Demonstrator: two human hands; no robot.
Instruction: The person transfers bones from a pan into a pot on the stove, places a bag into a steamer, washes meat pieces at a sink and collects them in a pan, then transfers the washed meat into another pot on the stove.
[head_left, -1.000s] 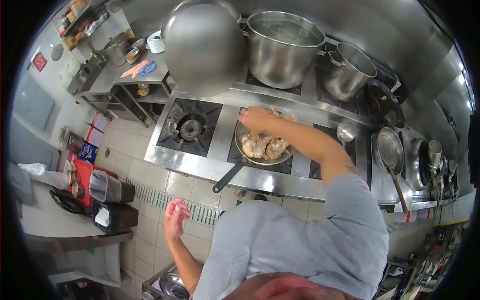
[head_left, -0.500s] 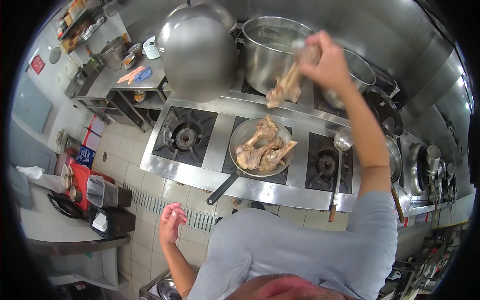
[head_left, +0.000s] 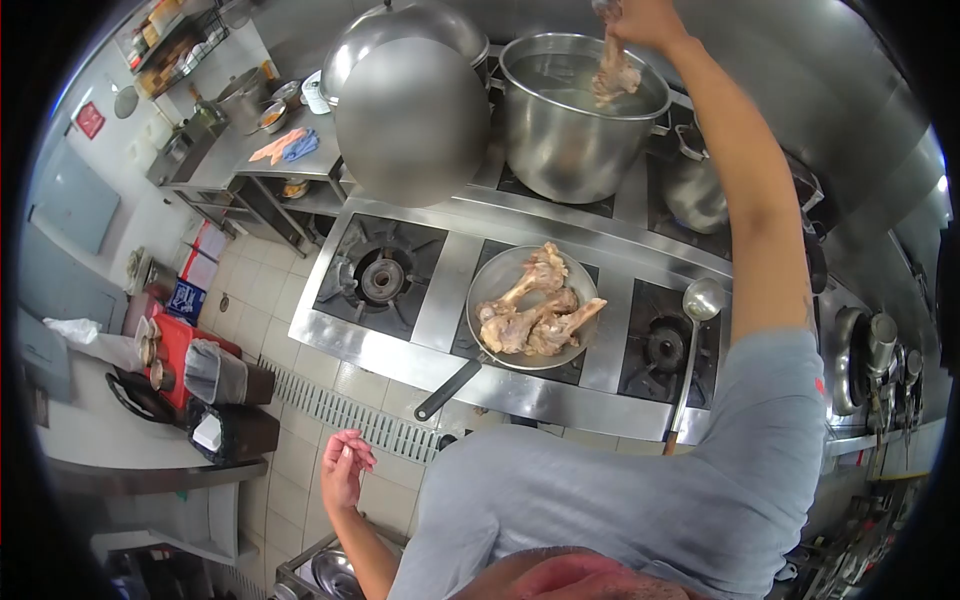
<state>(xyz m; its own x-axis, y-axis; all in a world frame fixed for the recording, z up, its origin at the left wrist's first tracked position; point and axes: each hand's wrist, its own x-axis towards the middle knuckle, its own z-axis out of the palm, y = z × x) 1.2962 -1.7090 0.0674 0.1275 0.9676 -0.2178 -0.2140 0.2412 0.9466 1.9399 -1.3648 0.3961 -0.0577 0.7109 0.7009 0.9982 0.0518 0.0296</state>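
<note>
At the far left, pink and blue cloths (head_left: 285, 147) lie on a steel surface (head_left: 218, 152). Your left hand (head_left: 346, 467) is released, its fingers partly curled, above the tiled floor (head_left: 300, 447) and apart from the stove (head_left: 440, 290). The left burner (head_left: 381, 279) is uncovered. Behind it, a blurred patch partly hides a domed lid (head_left: 400, 28). The frying pan (head_left: 497, 277) sits over the next burner; its black handle extends past the stove's front edge. Several meaty bones (head_left: 545, 269) lie grouped inside the pan. The large pot (head_left: 572, 150) stands behind the pan and contains liquid. Your right hand (head_left: 648, 20), at the top edge of view, grasps a single bone (head_left: 614, 74) near its upper end. The bone hangs steeply at the pot's opening; contact with the liquid cannot be determined. Your right arm partly covers a smaller pot (head_left: 692, 192). The ladle (head_left: 704, 298) lies across the right burner (head_left: 664, 346), bowl rearward, handle toward you.
</note>
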